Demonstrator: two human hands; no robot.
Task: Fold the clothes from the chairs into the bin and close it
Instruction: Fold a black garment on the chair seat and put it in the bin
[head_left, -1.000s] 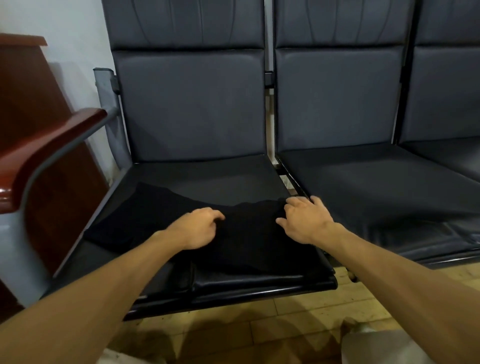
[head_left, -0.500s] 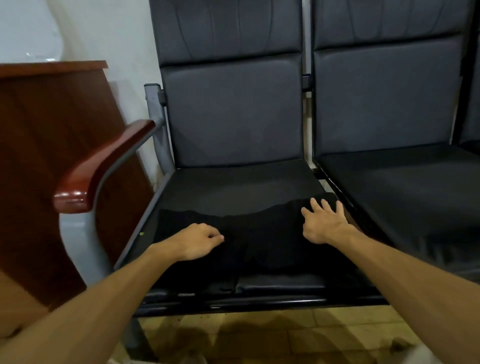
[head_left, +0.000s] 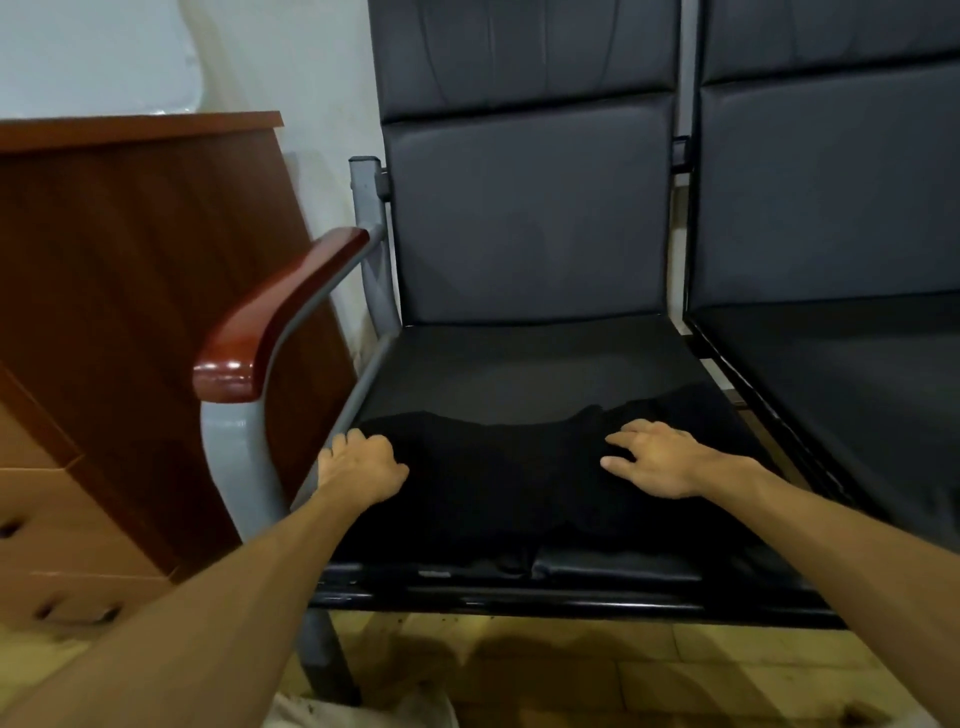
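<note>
black garment lies crosswise on the left seat, both hands on it

nearest is the yellowish tiled floor (head_left: 675, 670) below the seat's front rail. on the front half of the chair seat (head_left: 519, 364) lies a black garment (head_left: 498, 483), partly folded. its long axis runs left to right across the seat, and the near edge reaches the front lip.

the left hand (head_left: 363, 470) sits knuckles up on the garment's left end, by the seat's left rim. its fingers are curled under; whether they pinch cloth i cannot tell. the right hand (head_left: 657, 457) rests on the right part, fingers spread wide and pressing down.

the garment's far edge is wavy and rises further back at the right end. to the left stand a wooden armrest (head_left: 275, 317) and a brown wooden desk (head_left: 130, 249). a second chair (head_left: 831, 208) adjoins on the right.
</note>
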